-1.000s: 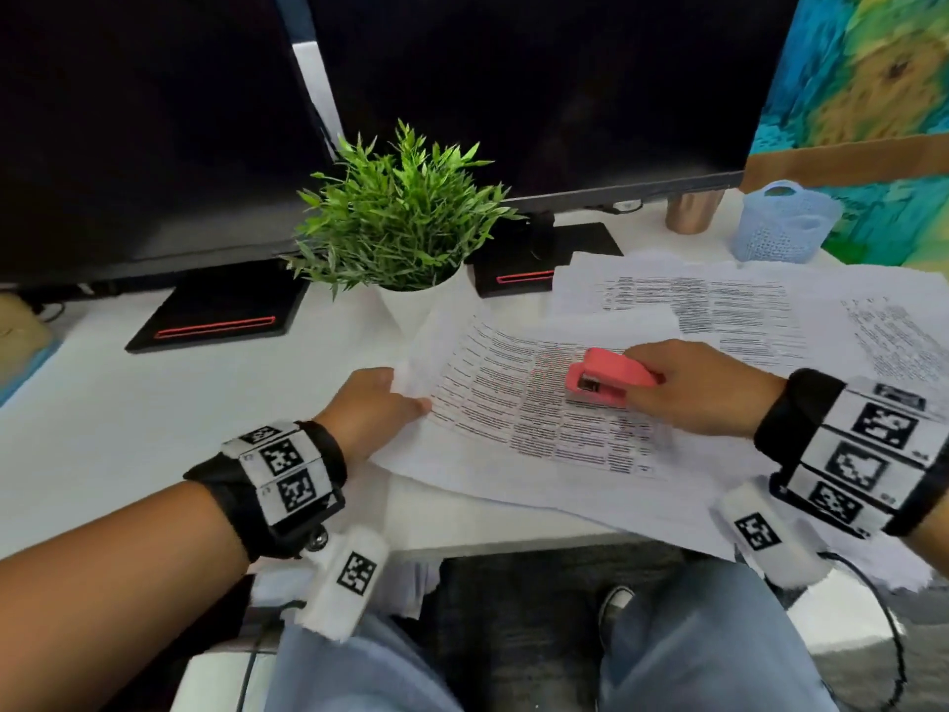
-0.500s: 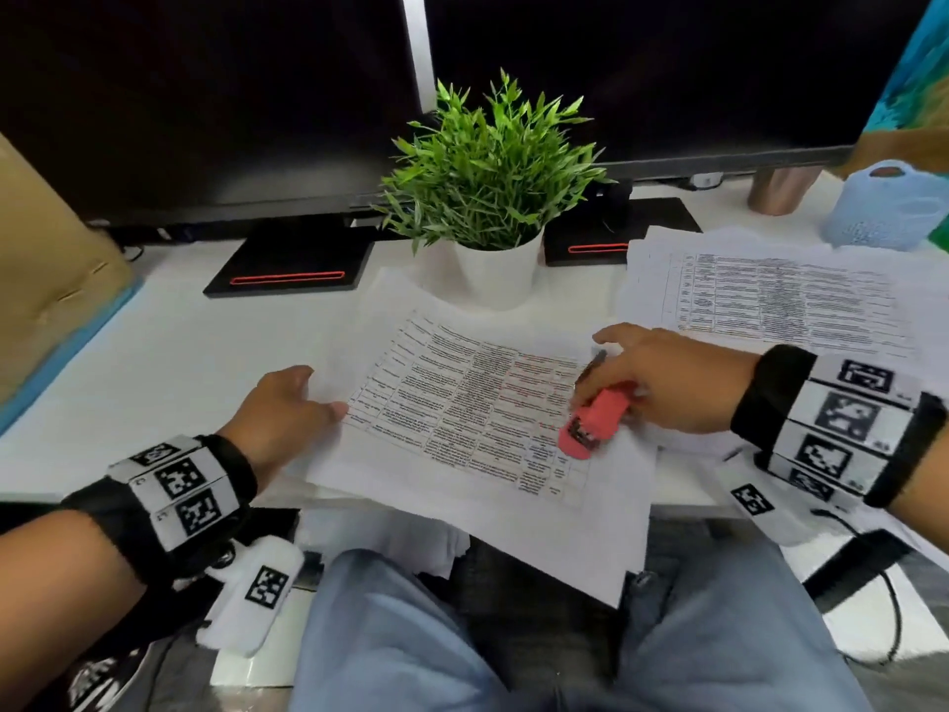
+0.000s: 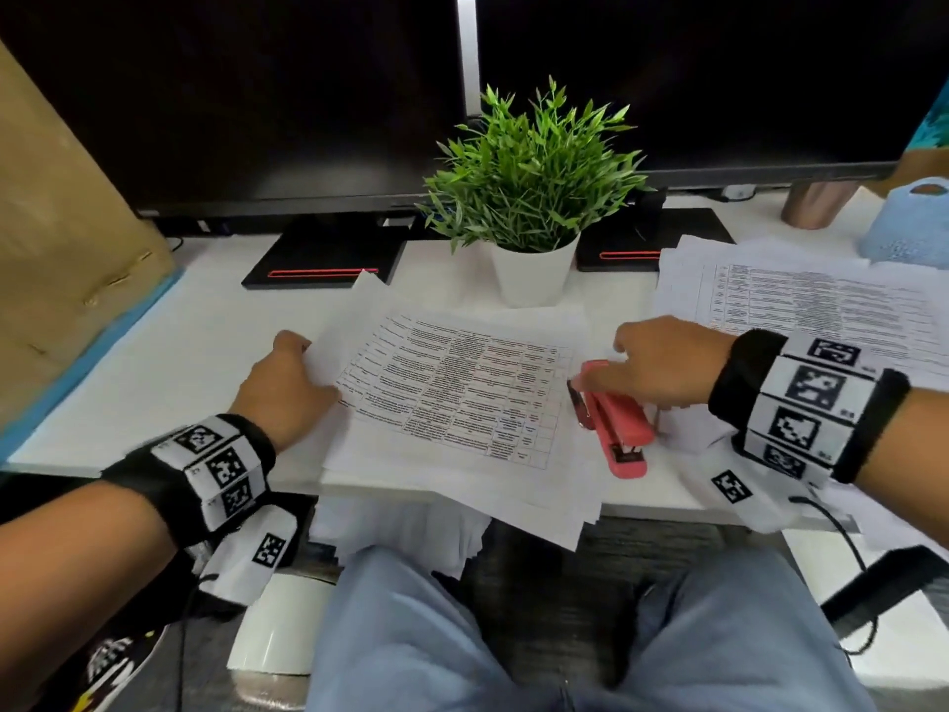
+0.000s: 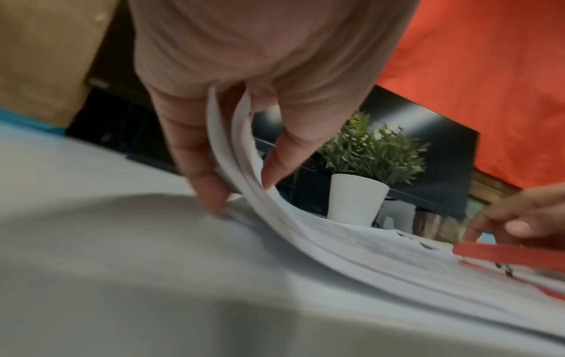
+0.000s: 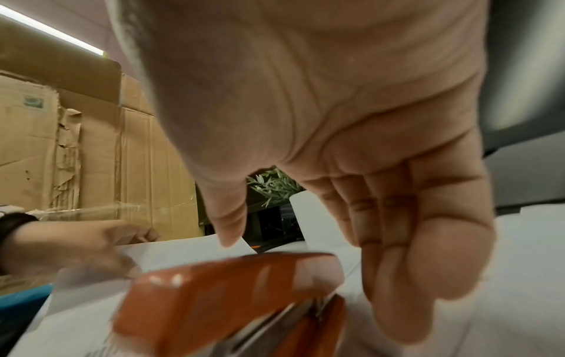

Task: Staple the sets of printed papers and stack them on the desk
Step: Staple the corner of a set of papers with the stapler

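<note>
Paper set (image 3: 452, 398) edge pinched, left hand (image 3: 287, 388)

Two dark monitors (image 3: 257, 95) loom over the white desk (image 3: 154, 362), a potted plant (image 3: 529, 197) sits between their stands, brown cardboard (image 3: 61, 223) leans left, grey carpet (image 3: 554, 567) underfoot.

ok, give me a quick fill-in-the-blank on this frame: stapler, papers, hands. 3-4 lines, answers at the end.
1. The pink stapler lies under the ____ hand.
2. The left hand pinches the edge of the paper set, lifting it off the ____.
3. The plant behind the papers stands in a ____ pot.
4. A second pile of printed sheets lies on the person's ____ side.

Missing words: right; desk; white; right
</note>
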A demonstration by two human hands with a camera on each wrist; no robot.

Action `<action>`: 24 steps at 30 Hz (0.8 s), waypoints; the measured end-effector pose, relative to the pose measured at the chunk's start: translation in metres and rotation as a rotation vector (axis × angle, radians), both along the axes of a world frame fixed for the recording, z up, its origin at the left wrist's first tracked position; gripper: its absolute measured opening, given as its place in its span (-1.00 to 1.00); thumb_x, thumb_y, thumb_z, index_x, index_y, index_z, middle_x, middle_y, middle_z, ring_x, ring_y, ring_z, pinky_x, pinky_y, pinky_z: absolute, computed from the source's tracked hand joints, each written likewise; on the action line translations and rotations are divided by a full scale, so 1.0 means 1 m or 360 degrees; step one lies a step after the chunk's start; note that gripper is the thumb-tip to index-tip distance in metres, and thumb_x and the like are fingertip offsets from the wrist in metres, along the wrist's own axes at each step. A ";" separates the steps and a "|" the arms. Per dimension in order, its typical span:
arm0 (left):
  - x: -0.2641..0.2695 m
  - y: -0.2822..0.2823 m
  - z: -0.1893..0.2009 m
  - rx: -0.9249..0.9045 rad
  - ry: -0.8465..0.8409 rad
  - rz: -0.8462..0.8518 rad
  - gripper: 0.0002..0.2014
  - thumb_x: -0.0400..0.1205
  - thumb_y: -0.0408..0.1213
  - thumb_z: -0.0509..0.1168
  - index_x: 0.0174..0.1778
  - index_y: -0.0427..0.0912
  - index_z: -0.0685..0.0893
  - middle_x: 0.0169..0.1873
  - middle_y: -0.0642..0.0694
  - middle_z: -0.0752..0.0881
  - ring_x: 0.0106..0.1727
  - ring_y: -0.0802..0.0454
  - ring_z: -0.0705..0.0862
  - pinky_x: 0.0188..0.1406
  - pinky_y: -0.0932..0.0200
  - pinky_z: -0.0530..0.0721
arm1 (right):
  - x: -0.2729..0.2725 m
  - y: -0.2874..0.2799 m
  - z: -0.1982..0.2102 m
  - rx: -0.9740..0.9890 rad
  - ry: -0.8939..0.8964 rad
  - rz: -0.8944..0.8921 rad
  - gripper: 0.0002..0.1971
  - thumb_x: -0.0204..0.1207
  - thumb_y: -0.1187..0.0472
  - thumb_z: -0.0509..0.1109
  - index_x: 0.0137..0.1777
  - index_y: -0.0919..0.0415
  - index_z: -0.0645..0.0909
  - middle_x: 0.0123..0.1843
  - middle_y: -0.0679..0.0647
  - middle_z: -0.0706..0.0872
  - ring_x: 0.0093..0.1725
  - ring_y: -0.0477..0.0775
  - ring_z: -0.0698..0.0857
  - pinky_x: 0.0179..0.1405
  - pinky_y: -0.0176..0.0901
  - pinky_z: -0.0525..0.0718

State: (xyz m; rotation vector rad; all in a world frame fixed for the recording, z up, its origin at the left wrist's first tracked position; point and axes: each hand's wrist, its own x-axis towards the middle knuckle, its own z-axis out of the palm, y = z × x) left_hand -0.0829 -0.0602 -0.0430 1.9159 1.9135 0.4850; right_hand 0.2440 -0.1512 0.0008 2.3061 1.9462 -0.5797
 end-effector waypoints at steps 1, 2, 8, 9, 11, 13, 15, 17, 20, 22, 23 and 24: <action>0.004 -0.002 0.002 0.0052 0.0107 -0.0061 -0.38 0.51 -0.27 0.47 0.44 -0.25 0.36 0.20 -0.22 0.57 0.20 -0.27 0.54 0.14 -0.06 0.51 | -0.003 -0.001 -0.002 -0.0091 0.0027 -0.0021 -0.42 0.48 -0.35 0.31 -0.14 0.26 0.63 -0.35 0.12 0.74 -0.43 0.04 0.67 -0.44 -0.24 0.57; 0.009 -0.004 0.003 0.0137 0.0256 -0.0127 -0.27 0.48 -0.22 0.48 0.52 -0.23 0.29 0.33 -0.26 0.52 0.32 -0.31 0.48 0.28 -0.14 0.47 | -0.005 -0.001 -0.006 -0.0146 0.0057 -0.0032 -0.46 0.46 -0.33 0.36 -0.27 0.23 0.62 -0.45 0.08 0.70 -0.52 0.01 0.64 -0.50 -0.25 0.54; 0.063 -0.019 0.020 0.0261 0.0624 -0.0787 -0.37 0.56 0.07 0.36 0.53 -0.05 0.41 0.60 -0.15 0.30 0.59 -0.20 0.18 0.53 -0.15 0.24 | -0.009 0.002 -0.022 -0.0159 0.0230 -0.0150 -0.81 0.57 0.10 0.35 -0.21 0.18 0.57 -0.32 0.06 0.69 -0.37 0.03 0.66 -0.40 -0.20 0.59; 0.073 -0.020 0.022 0.0214 0.0579 -0.0893 -0.41 0.58 0.07 0.34 0.51 -0.06 0.43 0.55 -0.11 0.37 0.55 -0.17 0.24 0.51 -0.10 0.29 | -0.008 0.003 -0.020 -0.0144 0.0184 -0.0134 -0.81 0.60 0.13 0.29 -0.23 0.17 0.54 -0.34 0.03 0.64 -0.40 -0.01 0.61 -0.42 -0.24 0.53; 0.097 -0.021 0.022 0.0134 0.0549 -0.1055 -0.44 0.61 0.09 0.29 0.48 -0.09 0.46 0.44 -0.07 0.50 0.46 -0.12 0.35 0.45 -0.05 0.39 | -0.006 0.002 -0.015 -0.0117 0.0168 -0.0126 -0.74 0.64 0.15 0.22 -0.29 0.16 0.48 -0.38 0.03 0.58 -0.44 -0.03 0.55 -0.48 -0.26 0.46; 0.122 -0.017 0.018 0.0015 0.0653 -0.1165 -0.41 0.62 0.14 0.26 0.49 -0.11 0.44 0.42 -0.08 0.51 0.44 -0.12 0.40 0.43 -0.10 0.44 | -0.002 0.002 -0.006 -0.0040 0.0146 -0.0106 -0.69 0.69 0.15 0.16 -0.32 0.15 0.38 -0.36 0.08 0.54 -0.46 0.00 0.51 -0.51 -0.24 0.43; 0.147 -0.011 0.010 -0.0092 0.0777 -0.1201 -0.37 0.60 0.24 0.22 0.48 -0.11 0.44 0.43 -0.10 0.49 0.44 -0.16 0.40 0.41 -0.15 0.46 | 0.001 0.003 0.003 0.0072 0.0103 -0.0062 -0.65 0.73 0.13 0.09 -0.33 0.14 0.26 -0.29 0.14 0.50 -0.37 0.10 0.50 -0.43 -0.12 0.41; 0.166 -0.003 0.000 -0.0184 0.0891 -0.1146 -0.26 0.60 0.34 0.12 0.56 -0.10 0.33 0.54 -0.18 0.37 0.54 -0.26 0.30 0.47 -0.21 0.39 | 0.008 0.007 0.009 0.0152 0.0046 -0.0042 -0.68 0.74 0.07 0.06 -0.26 0.14 0.27 -0.24 0.10 0.45 -0.20 0.16 0.51 -0.29 -0.08 0.37; 0.180 0.005 -0.014 -0.0340 0.0947 -0.1033 -0.05 0.54 0.50 -0.04 0.72 -0.01 -0.08 0.72 -0.20 -0.11 0.69 -0.40 -0.11 0.61 -0.40 0.06 | 0.022 0.019 0.007 0.0171 -0.0065 0.0042 -0.74 0.70 -0.01 0.08 -0.10 0.17 0.30 -0.25 0.01 0.42 -0.24 0.08 0.49 -0.36 -0.11 0.32; 0.179 0.007 -0.019 -0.0402 0.0967 -0.1054 0.00 0.50 0.55 -0.06 0.72 0.04 -0.23 0.71 -0.17 -0.25 0.69 -0.41 -0.23 0.60 -0.47 -0.05 | 0.028 0.024 0.002 0.0169 -0.0153 0.0167 -0.74 0.67 -0.05 0.14 -0.12 0.11 0.31 -0.22 -0.01 0.43 -0.31 -0.01 0.47 -0.38 -0.14 0.34; 0.177 0.007 -0.020 -0.0407 0.0991 -0.1088 0.01 0.49 0.56 -0.06 0.71 0.07 -0.27 0.71 -0.15 -0.28 0.69 -0.40 -0.24 0.59 -0.50 -0.06 | 0.029 0.025 -0.001 0.0142 -0.0201 0.0242 -0.75 0.67 -0.06 0.16 -0.13 0.08 0.31 -0.20 -0.02 0.43 -0.30 -0.03 0.47 -0.34 -0.13 0.39; 0.174 0.006 -0.019 -0.0402 0.1021 -0.1135 0.01 0.48 0.56 -0.05 0.70 0.09 -0.29 0.70 -0.14 -0.30 0.69 -0.39 -0.24 0.58 -0.51 -0.05 | 0.029 0.025 -0.005 0.0101 -0.0253 0.0312 -0.75 0.66 -0.06 0.18 -0.14 0.06 0.31 -0.18 -0.03 0.43 -0.29 -0.02 0.49 -0.29 -0.11 0.45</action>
